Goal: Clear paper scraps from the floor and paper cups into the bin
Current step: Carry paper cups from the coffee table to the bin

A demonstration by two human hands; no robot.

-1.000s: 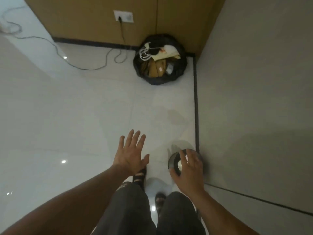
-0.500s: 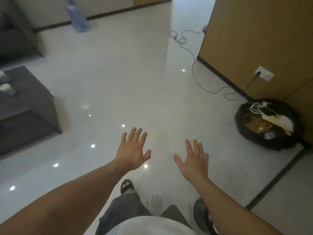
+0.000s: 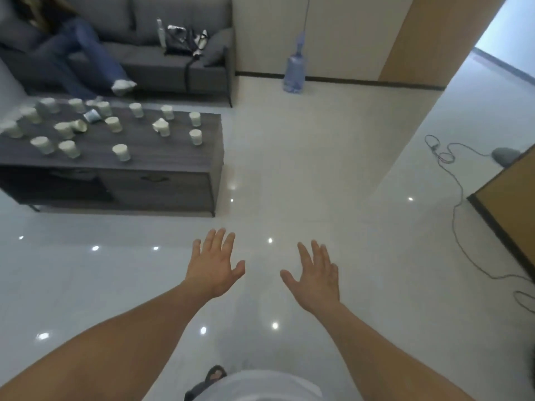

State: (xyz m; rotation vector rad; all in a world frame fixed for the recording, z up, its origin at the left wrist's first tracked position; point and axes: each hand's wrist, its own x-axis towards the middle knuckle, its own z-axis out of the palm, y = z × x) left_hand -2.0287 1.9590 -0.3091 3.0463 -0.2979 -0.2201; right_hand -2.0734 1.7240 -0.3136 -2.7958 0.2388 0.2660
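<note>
While stretched forward at lower centre of the frame, left hand palm down over the floor, fingers straight and spread, thumb out to the right, gripping nothing. Right hand just beside it, likewise flat, fingers straight and slightly fanned, thumb toward the left hand, empty; the two hands apart, not touching. Both forearms bare, entering from the bottom corners. Cups at upper left, more than a dozen, white, scattered across the top of a low dark table; most upright, a few near the middle of the group tipped or crushed. Table well apart from both hands, beyond them and to the left. Grey sofa behind the table along the top edge, with a seated person in blue trousers at far upper left and a dark bag on the seat. Blue bottle upright against the wall at upper centre. Thin cable looping over the floor at right, beside a wood-toned panel. Sandal at bottom centre, partly hidden by a white garment.
</note>
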